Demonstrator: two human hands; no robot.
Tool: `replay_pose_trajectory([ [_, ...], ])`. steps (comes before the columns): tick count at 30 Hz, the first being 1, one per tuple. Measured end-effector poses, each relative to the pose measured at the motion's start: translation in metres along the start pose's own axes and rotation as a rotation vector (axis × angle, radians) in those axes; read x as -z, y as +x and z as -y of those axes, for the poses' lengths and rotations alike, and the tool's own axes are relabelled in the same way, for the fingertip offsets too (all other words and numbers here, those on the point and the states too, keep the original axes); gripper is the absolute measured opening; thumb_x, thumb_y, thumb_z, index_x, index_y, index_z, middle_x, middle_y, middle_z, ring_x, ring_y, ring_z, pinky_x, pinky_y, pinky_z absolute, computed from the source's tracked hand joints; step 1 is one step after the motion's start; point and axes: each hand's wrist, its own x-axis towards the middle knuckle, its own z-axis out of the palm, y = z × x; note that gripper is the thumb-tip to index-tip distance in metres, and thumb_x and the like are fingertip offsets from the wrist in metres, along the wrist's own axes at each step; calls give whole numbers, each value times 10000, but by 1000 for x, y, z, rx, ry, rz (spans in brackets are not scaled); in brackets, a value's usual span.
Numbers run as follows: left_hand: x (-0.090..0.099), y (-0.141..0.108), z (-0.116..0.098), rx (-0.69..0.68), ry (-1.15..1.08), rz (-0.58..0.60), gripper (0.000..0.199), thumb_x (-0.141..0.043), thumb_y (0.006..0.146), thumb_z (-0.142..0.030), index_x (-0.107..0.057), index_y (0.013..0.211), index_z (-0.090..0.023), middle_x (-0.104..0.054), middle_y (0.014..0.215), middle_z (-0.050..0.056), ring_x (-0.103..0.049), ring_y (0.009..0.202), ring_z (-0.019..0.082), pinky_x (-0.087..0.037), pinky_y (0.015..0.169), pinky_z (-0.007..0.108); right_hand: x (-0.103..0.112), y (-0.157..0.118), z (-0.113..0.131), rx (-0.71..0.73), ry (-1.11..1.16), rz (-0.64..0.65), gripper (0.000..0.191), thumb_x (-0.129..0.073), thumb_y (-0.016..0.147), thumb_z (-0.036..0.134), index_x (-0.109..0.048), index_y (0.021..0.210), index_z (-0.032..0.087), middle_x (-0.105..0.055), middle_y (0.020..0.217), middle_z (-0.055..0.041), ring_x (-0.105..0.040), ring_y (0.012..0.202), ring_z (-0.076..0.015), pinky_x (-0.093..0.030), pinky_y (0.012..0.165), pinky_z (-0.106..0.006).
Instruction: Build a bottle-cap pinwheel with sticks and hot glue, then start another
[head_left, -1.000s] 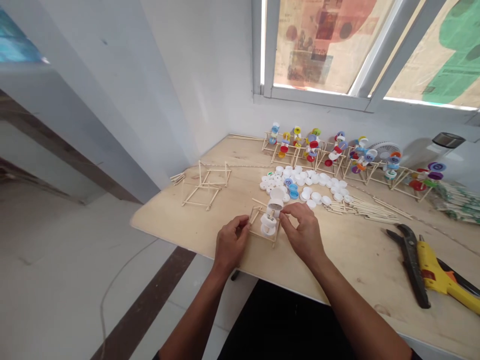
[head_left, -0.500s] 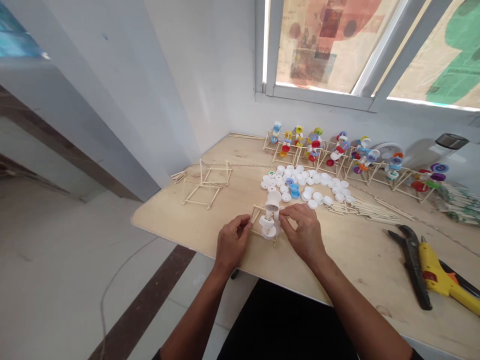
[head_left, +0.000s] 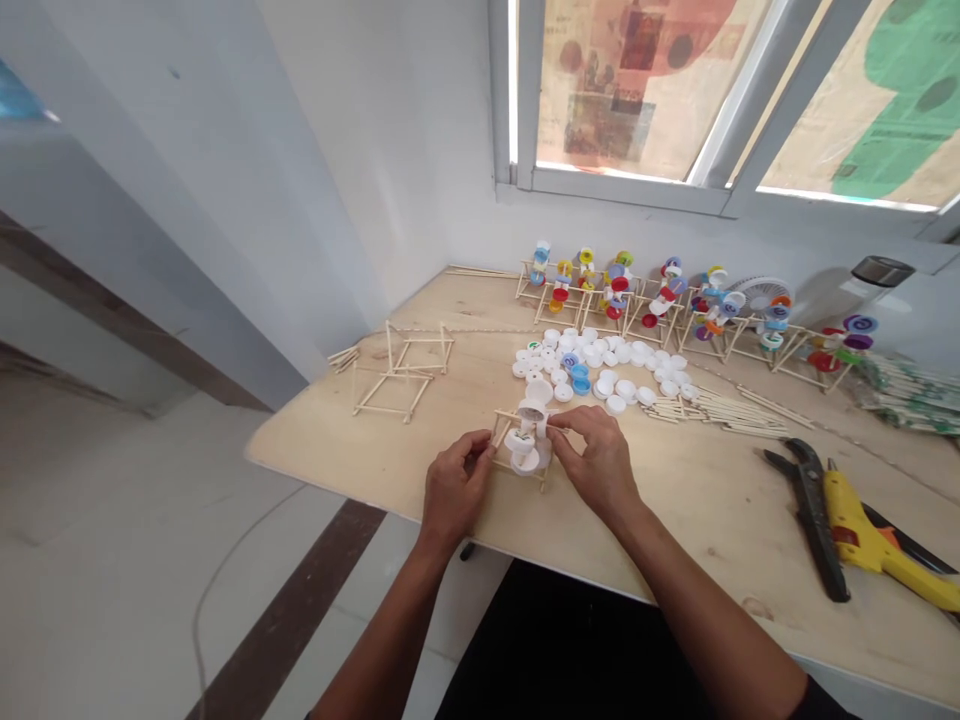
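Note:
A small wheel of white bottle caps (head_left: pixel 524 459) sits in a frame of thin wooden sticks (head_left: pixel 502 430) near the table's front edge. My left hand (head_left: pixel 456 487) is closed in a pinch at the left side of this frame. On the wheel's right side, the fingertips of my right hand (head_left: pixel 596 458) pinch a thin stick that pokes out past the caps. Part of the frame is hidden behind the caps and my fingers. Just beyond the wheel lies a spread of loose white bottle caps (head_left: pixel 615 404), with a few blue caps (head_left: pixel 580 383) among them.
Two bare stick frames (head_left: pixel 394 393) stand left. Finished-looking coloured cap wheels (head_left: pixel 664 294) line the wall, near a white fan (head_left: pixel 759 292). Loose sticks (head_left: pixel 739 415) lie right of the caps. Black-handled cutters (head_left: pixel 814 530) and a yellow glue gun (head_left: pixel 851 525) rest at right.
The whole view has shifted slightly, so things sit a little further left. Both hands keep their places at the frame and wheel.

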Motion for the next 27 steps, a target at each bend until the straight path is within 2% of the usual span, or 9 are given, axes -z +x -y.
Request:
replay_pose_trajectory([
  [6,1,1,-1,-5,2,3,293,-540,792,-391,-661,965,-187,-729,908,58,-673,833,208,-518,790,329,0,0,2,-47,18,3,106,-563,826,183,-663,809,214,-706,850,-38,-607,853,-217,-427,796,-384],
  [14,2,0,-7,-9,0,6,304,-536,789,-405,-650,975,-193,-726,902,55,-674,817,205,-520,792,325,6,-7,-3,-62,57,-5,109,-574,837,255,-642,909,211,-707,936,-56,-615,904,-224,-440,821,-402],
  [20,1,0,-6,-11,8,-27,369,-541,795,-385,-603,1104,-192,-704,897,51,-664,820,193,-516,785,317,4,-14,-6,-43,-10,-3,134,-575,822,226,-624,946,209,-701,938,-62,-607,910,-240,-426,804,-404],
  [24,2,1,-10,-61,39,-93,405,-524,814,-343,-549,1192,-199,-680,953,53,-640,835,177,-504,805,319,1,-14,-6,-24,-37,-13,128,-568,830,234,-617,942,198,-693,924,-67,-598,906,-242,-415,791,-394],
  [27,1,3,-15,-163,90,-132,399,-511,831,-318,-538,1212,-200,-658,1015,61,-622,848,172,-493,823,326,1,-12,-6,-17,-53,-16,123,-556,840,241,-616,938,198,-686,906,-65,-589,898,-241,-409,780,-387],
])
